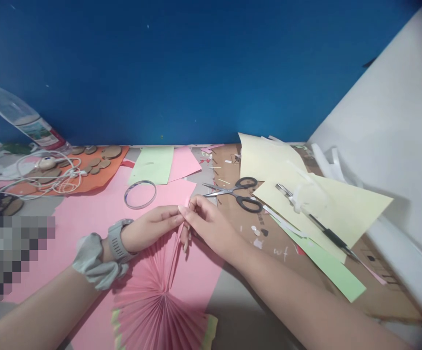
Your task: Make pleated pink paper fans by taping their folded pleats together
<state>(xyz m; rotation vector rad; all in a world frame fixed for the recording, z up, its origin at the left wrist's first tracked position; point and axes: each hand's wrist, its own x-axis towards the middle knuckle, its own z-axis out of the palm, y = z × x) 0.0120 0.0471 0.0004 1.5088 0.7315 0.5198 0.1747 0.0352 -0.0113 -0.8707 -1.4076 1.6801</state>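
Observation:
A pleated pink paper fan [163,316] with pale yellow-green edging spreads out from its centre, low in the view. My left hand [156,224], with a grey watch and a scrunchie on its wrist, pinches the fan's upper folds. From the other side my right hand [209,221] grips the same folded edge, its thumb against my left fingertips. Pink paper sheets [97,233] lie beneath the fan. Just beyond my right hand rest black-handled scissors [235,190], blades pointing left and parted. A roll of clear tape [140,195] sits beyond my left hand.
Cream paper sheets [360,201] lie on the cardboard [269,257] at right, with a craft knife [329,233] and a green strip [335,272]. At left are a tilted plastic bottle [25,116], tangled white cable [65,182] and orange paper [111,177] with wooden slices. A blue wall stands behind.

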